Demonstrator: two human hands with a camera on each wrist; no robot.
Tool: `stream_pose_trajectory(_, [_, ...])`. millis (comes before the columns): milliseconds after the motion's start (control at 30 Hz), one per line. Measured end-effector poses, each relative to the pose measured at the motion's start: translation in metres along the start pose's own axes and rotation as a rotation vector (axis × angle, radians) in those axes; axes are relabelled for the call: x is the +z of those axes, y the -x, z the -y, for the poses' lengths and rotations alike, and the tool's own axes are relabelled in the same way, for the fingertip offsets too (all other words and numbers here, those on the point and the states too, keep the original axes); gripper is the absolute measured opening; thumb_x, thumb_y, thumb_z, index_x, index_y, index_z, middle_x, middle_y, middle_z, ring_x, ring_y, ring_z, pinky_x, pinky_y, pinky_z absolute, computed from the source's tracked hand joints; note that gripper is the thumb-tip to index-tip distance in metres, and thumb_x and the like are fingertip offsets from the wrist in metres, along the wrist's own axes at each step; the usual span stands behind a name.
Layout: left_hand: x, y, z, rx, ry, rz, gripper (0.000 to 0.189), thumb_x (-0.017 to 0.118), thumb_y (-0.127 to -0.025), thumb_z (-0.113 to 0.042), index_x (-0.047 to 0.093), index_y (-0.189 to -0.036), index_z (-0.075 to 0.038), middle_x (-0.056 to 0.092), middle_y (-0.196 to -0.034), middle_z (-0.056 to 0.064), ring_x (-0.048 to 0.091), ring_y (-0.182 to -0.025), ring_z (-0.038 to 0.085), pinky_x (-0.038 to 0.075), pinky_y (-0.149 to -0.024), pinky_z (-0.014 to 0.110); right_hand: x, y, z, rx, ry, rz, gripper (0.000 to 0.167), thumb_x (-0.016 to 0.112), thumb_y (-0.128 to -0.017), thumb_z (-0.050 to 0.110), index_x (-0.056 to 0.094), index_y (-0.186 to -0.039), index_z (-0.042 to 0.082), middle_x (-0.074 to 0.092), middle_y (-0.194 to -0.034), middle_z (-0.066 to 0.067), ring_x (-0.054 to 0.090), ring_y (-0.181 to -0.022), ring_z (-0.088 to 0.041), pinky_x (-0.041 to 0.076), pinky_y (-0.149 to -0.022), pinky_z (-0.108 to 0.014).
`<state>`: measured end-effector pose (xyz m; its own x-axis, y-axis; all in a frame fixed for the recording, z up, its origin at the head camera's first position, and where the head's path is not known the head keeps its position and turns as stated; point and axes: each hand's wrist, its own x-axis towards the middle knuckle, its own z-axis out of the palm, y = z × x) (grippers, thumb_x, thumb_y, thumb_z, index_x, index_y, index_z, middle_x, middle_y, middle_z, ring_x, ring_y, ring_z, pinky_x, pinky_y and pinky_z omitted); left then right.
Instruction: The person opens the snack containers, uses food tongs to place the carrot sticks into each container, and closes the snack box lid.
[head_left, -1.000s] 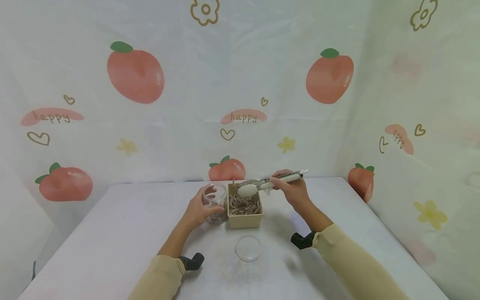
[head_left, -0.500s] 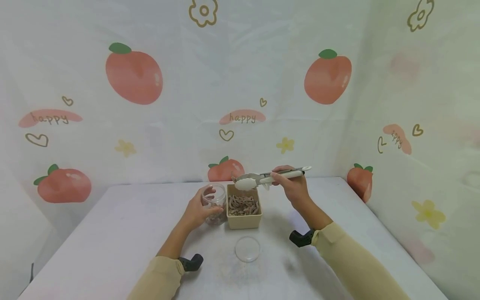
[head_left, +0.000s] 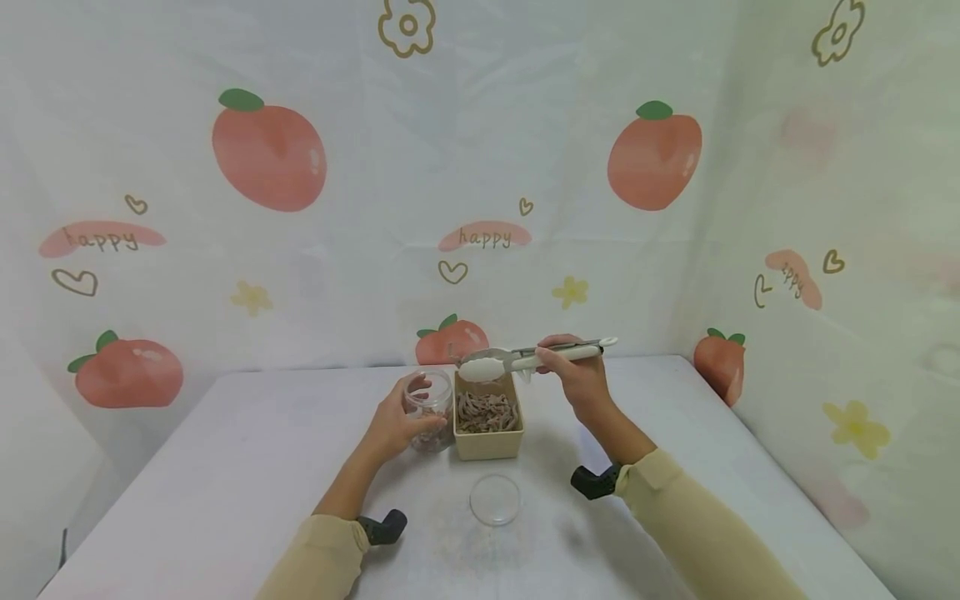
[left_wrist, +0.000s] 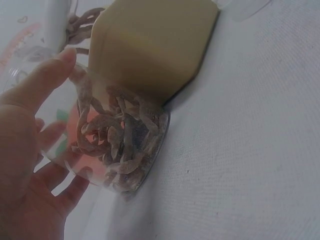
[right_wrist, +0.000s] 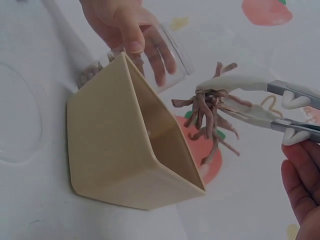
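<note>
My left hand (head_left: 392, 425) holds a clear plastic jar (head_left: 433, 398), thumb on one side and fingers on the other. The jar is lidless, and brown twisted dried strips (left_wrist: 117, 150) lie in its lower part. Right beside it stands a beige rectangular box (head_left: 487, 447), partly filled with similar strips (head_left: 487, 412). In my right hand (head_left: 581, 375) are kitchen tongs (head_left: 558, 353) with white tips, held over the back of the box near the jar's mouth. Between those tips a clump of brown strips (right_wrist: 210, 107) is pinched, splaying out below, as the right wrist view shows.
A round clear lid (head_left: 495, 500) lies flat on the white table (head_left: 247, 467), in front of the box. Behind the table hangs a white backdrop (head_left: 360, 292) printed with fruit, and it continues along the right side.
The tongs have lifted from the back of the box and shifted left towards the jar, carrying the clump. My left hand and the jar have stayed in place.
</note>
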<state>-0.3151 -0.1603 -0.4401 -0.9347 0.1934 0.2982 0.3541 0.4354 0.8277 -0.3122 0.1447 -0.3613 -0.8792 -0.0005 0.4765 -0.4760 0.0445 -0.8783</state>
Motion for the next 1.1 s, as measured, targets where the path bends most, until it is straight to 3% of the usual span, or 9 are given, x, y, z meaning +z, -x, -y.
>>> stream_pose_trajectory(600, [0.000, 0.000, 0.001, -0.003, -0.004, -0.011, 0.087, 0.085, -0.076, -0.030, 0.037, -0.145, -0.009, 0.055, -0.135, 0.008, 0.052, -0.117, 0.030, 0.042, -0.094, 0.049, -0.009, 0.007, -0.012, 0.043, -0.041, -0.007, 0.028, 0.069, -0.090, 0.006, 0.063, -0.106, -0.017, 0.069, -0.085, -0.007, 0.068, -0.072, -0.015, 0.056, -0.073, -0.030])
stream_pose_trajectory(933, [0.000, 0.000, 0.000, -0.008, -0.005, -0.008, 0.088, 0.085, -0.076, -0.032, 0.036, -0.146, -0.009, 0.054, -0.136, 0.010, 0.052, -0.116, 0.029, 0.042, -0.094, 0.050, -0.004, 0.003, -0.006, -0.004, -0.040, -0.024, 0.027, 0.071, -0.089, 0.010, 0.065, -0.102, -0.013, 0.068, -0.089, -0.016, 0.068, -0.075, -0.019, 0.056, -0.074, -0.035])
stream_pose_trajectory(1100, [0.000, 0.000, -0.001, -0.017, 0.001, -0.004, 0.089, 0.085, -0.076, -0.031, 0.035, -0.146, -0.009, 0.053, -0.137, 0.009, 0.052, -0.117, 0.028, 0.042, -0.094, 0.050, 0.000, -0.001, 0.002, -0.033, -0.036, -0.028, 0.027, 0.070, -0.090, 0.010, 0.065, -0.102, -0.014, 0.069, -0.087, -0.013, 0.067, -0.074, -0.020, 0.056, -0.076, -0.036])
